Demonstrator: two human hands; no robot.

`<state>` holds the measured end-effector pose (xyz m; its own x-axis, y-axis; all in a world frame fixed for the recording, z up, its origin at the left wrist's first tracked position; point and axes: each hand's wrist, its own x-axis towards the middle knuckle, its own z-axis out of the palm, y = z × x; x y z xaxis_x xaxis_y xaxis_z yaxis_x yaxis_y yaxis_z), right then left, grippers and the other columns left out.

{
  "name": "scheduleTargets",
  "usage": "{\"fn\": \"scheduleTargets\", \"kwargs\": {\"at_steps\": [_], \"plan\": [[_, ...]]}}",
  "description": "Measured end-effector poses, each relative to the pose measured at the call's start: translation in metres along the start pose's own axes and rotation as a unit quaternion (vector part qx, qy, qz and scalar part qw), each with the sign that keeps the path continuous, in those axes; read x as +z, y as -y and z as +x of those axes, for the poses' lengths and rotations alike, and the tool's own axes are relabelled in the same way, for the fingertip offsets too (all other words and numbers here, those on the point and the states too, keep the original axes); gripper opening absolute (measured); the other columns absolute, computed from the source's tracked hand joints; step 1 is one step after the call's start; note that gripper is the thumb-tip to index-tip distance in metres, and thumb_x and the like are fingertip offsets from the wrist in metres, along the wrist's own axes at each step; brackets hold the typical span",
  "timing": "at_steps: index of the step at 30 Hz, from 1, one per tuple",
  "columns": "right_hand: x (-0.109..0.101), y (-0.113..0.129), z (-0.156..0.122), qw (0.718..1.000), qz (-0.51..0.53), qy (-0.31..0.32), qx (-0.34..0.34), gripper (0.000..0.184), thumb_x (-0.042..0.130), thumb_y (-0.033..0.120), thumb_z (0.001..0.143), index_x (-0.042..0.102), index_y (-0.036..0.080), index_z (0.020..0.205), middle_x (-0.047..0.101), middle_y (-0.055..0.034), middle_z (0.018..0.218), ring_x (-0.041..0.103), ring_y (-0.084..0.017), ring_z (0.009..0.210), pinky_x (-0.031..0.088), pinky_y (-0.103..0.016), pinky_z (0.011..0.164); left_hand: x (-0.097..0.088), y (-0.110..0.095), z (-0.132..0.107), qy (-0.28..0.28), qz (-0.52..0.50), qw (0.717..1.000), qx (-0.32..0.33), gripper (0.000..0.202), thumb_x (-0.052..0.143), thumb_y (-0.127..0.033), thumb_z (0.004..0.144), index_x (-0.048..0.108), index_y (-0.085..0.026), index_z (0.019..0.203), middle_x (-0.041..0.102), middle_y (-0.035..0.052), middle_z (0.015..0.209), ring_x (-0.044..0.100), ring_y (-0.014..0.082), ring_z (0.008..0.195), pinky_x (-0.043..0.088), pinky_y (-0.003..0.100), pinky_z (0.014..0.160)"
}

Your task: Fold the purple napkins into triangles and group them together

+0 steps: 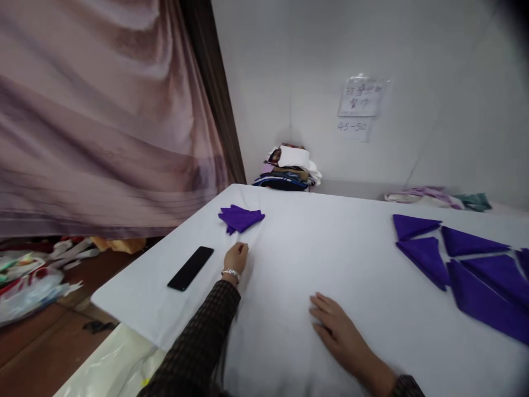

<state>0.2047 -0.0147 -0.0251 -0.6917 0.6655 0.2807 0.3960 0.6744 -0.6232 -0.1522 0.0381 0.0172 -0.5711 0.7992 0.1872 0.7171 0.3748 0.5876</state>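
Observation:
My left hand (236, 258), with a bracelet at its wrist, rests on the white table with its fingers curled in and nothing visible in them. Just beyond it lies a folded purple cloth napkin (242, 219) with several pointed layers fanned out; a small gap separates it from my fingers. My right hand (332, 326) lies palm down near the middle of the table, fingers stretched out and holding nothing. On the right side, several purple cloths folded into triangles (424, 256) are spread close together, some cut off by the frame edge.
A black phone (190, 268) lies on the white table (314, 242), left of my left arm. Behind the far edge stands a pile of folded clothes (289, 168). More fabric (430, 197) lies at the back right. A pink curtain (111, 121) hangs left, above bags (33, 286) on the floor.

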Motion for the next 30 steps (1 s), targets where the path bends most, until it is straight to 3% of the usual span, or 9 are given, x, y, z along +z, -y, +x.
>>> {"fn": "scheduleTargets", "kwargs": {"at_steps": [4, 6, 9, 14, 19, 23, 26, 28, 30], "plan": [[0.006, -0.008, -0.004, 0.999, -0.007, -0.024, -0.023, 0.034, 0.048, 0.029, 0.089, 0.058, 0.024, 0.122, 0.05, -0.009, 0.134, 0.038, -0.026, 0.129, 0.035, -0.05, 0.104, -0.002, 0.0, 0.036, -0.039, 0.046, 0.998, -0.006, 0.032, 0.047, -0.034, 0.082, 0.062, -0.015, 0.102, 0.065, 0.0107, 0.106, 0.06, 0.0216, 0.097, 0.045, 0.031, 0.083], [0.008, -0.009, -0.005, 0.999, -0.013, -0.033, -0.03, 0.035, 0.049, 0.028, 0.089, 0.057, 0.025, 0.122, 0.051, -0.0083, 0.133, 0.038, -0.026, 0.129, 0.037, -0.049, 0.103, 0.0, -0.002, 0.053, -0.047, 0.066, 0.997, 0.002, 0.041, 0.053, -0.029, 0.079, 0.056, -0.013, 0.117, 0.053, 0.0134, 0.129, 0.048, 0.0249, 0.118, 0.039, 0.034, 0.096], [0.007, -0.008, -0.006, 0.998, -0.021, -0.038, -0.041, 0.034, 0.05, 0.025, 0.088, 0.057, 0.024, 0.122, 0.052, -0.0086, 0.132, 0.039, -0.025, 0.129, 0.039, -0.047, 0.103, 0.006, -0.004, 0.073, -0.043, 0.089, 0.995, 0.012, 0.056, 0.06, -0.023, 0.074, 0.049, -0.014, 0.128, 0.034, 0.0147, 0.145, 0.029, 0.0307, 0.132, 0.03, 0.044, 0.105], [0.005, -0.006, -0.003, 0.998, -0.024, -0.036, -0.042, 0.034, 0.05, 0.022, 0.088, 0.057, 0.023, 0.121, 0.055, -0.0091, 0.129, 0.041, -0.024, 0.127, 0.039, -0.045, 0.103, 0.013, 0.0, 0.092, -0.021, 0.112, 0.993, -0.02, 0.052, 0.058, -0.025, 0.077, 0.05, -0.019, 0.128, 0.029, 0.0143, 0.147, 0.026, 0.0325, 0.134, 0.028, 0.054, 0.105], [0.008, -0.012, -0.002, 0.995, 0.039, -0.069, -0.054, 0.037, 0.053, 0.019, 0.085, 0.058, 0.025, 0.121, 0.06, -0.0076, 0.122, 0.046, -0.024, 0.123, 0.039, -0.045, 0.102, 0.01, 0.001, 0.102, -0.04, 0.085, 0.994, -0.048, 0.033, 0.051, -0.022, 0.082, 0.063, -0.018, 0.113, 0.044, 0.0153, 0.138, 0.036, 0.0327, 0.129, 0.027, 0.059, 0.102], [0.003, -0.011, -0.002, 0.982, 0.169, -0.068, 0.039, 0.032, 0.055, 0.027, 0.085, 0.063, 0.028, 0.116, 0.062, -0.0069, 0.12, 0.051, -0.025, 0.118, 0.038, -0.046, 0.102, 0.012, -0.02, 0.091, -0.067, 0.043, 0.996, -0.027, 0.032, 0.049, -0.022, 0.084, 0.064, -0.021, 0.112, 0.049, 0.009, 0.136, 0.038, 0.0276, 0.129, 0.025, 0.052, 0.107], [-0.005, -0.01, -0.002, 0.926, 0.324, -0.092, 0.17, 0.032, 0.056, 0.036, 0.085, 0.063, 0.028, 0.115, 0.059, -0.0084, 0.123, 0.052, -0.027, 0.116, 0.04, -0.048, 0.1, 0.02, -0.051, 0.059, -0.046, -0.048, 0.997, 0.043, 0.03, 0.05, -0.023, 0.083, 0.066, -0.026, 0.108, 0.057, 0.0005, 0.128, 0.05, 0.0176, 0.119, 0.036, 0.034, 0.104], [-0.01, -0.011, 0.0, 0.859, 0.438, -0.147, 0.222, 0.038, 0.059, 0.04, 0.083, 0.06, 0.029, 0.119, 0.056, -0.0096, 0.128, 0.052, -0.029, 0.117, 0.043, -0.049, 0.096, 0.028, -0.076, 0.025, -0.02, -0.29, 0.955, 0.065, 0.029, 0.053, -0.026, 0.081, 0.068, -0.019, 0.104, 0.066, 0.0043, 0.114, 0.058, 0.019, 0.107, 0.043, 0.034, 0.097], [-0.015, -0.011, 0.004, 0.787, 0.53, -0.208, 0.237, 0.045, 0.061, 0.042, 0.081, 0.054, 0.031, 0.124, 0.05, -0.0095, 0.135, 0.049, -0.03, 0.119, 0.046, -0.05, 0.092, 0.035, -0.102, -0.013, 0.052, -0.444, 0.895, 0.01, 0.03, 0.06, -0.037, 0.076, 0.07, -0.016, 0.096, 0.072, 0.0045, 0.093, 0.065, 0.0201, 0.089, 0.049, 0.034, 0.087]]}}
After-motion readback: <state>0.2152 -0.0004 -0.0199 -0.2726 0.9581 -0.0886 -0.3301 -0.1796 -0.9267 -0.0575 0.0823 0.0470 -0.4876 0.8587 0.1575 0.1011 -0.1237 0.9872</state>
